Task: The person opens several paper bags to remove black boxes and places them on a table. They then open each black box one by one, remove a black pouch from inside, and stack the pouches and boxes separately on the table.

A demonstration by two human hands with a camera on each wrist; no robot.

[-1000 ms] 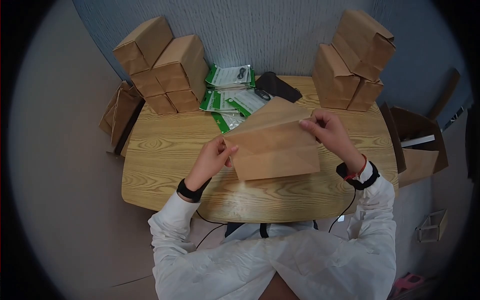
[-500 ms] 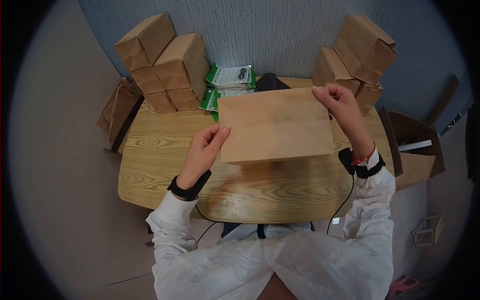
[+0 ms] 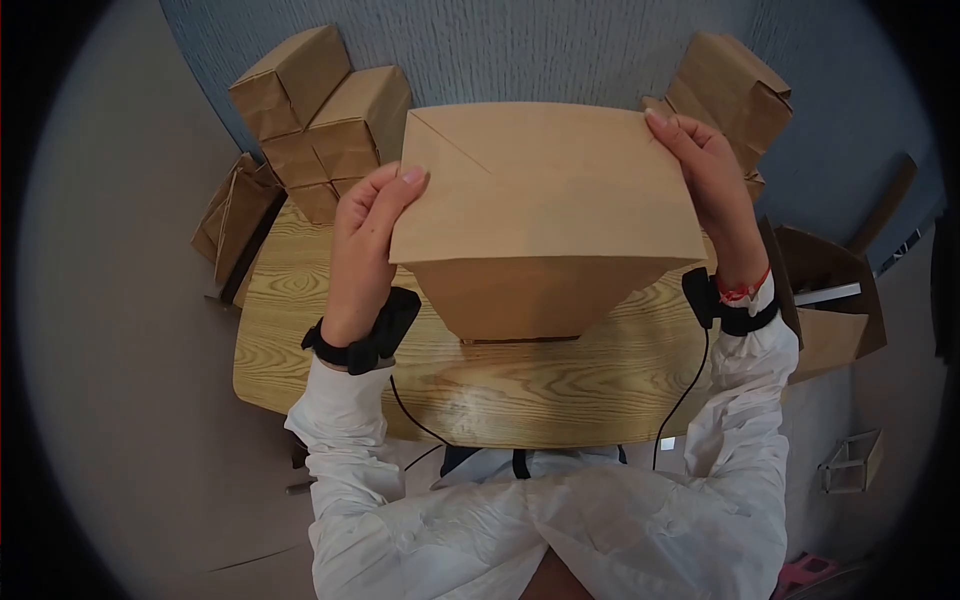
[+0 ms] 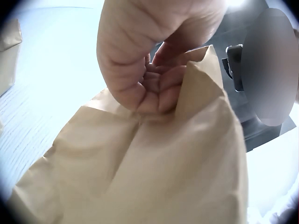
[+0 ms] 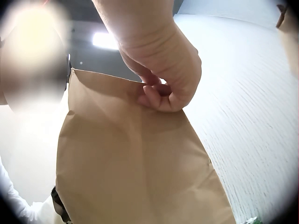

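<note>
A brown paper bag (image 3: 550, 190) is held up over the table's middle. Its broad upper panel with a diagonal crease faces the head camera, and a narrower panel tapers down below it. My left hand (image 3: 362, 235) pinches the bag's left side, thumb on the upper panel. At the right side near the far corner, my right hand (image 3: 715, 180) grips it the same way. In the left wrist view the curled fingers (image 4: 161, 91) press into the side fold of the paper. The right wrist view shows the other hand (image 5: 161, 60) pinching the edge.
Folded brown paper bags (image 3: 335, 120) are stacked at the back left, more bags (image 3: 728, 95) at the back right. The wooden table (image 3: 300, 330) stands against a textured wall. An open cardboard box (image 3: 835, 325) sits beyond its right edge. Black cables run from both wrists.
Both hands have lifted the bag up and nearer the head camera. It has tilted and spread, so its lower panel shows beneath. The green-and-white packets behind are now hidden by it.
</note>
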